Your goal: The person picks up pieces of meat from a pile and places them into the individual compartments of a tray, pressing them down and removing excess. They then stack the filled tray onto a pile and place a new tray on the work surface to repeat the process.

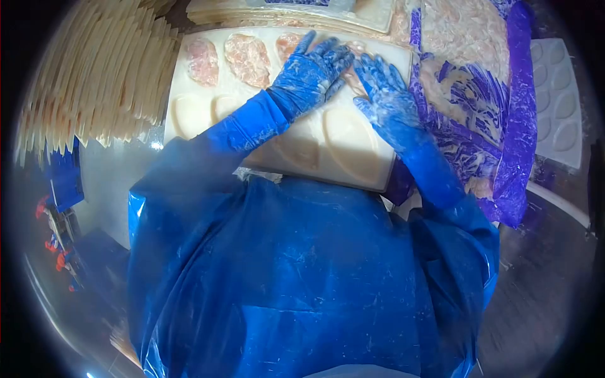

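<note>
A white mould tray (309, 129) with leaf-shaped hollows lies before me. Its far row holds pressed pale pink raw meat: one portion (201, 62) at the left, another portion (247, 60) beside it, and a third portion (288, 44) partly behind my left hand. My left hand (313, 72), in a smeared blue glove, reaches over the far row with fingers stretched out. My right hand (387, 94), gloved alike, lies with spread fingers at the right end of that row. Between them shows some meat (353, 79), mostly covered by the fingers. The near hollows hold no meat.
Purple plastic sheeting (517, 126) at the right bears a large heap of raw meat (466, 31). Beyond it lies another mould tray (558, 94). Many thin pale sheets (101, 69) stand packed at the left. More white trays (353, 16) are stacked behind.
</note>
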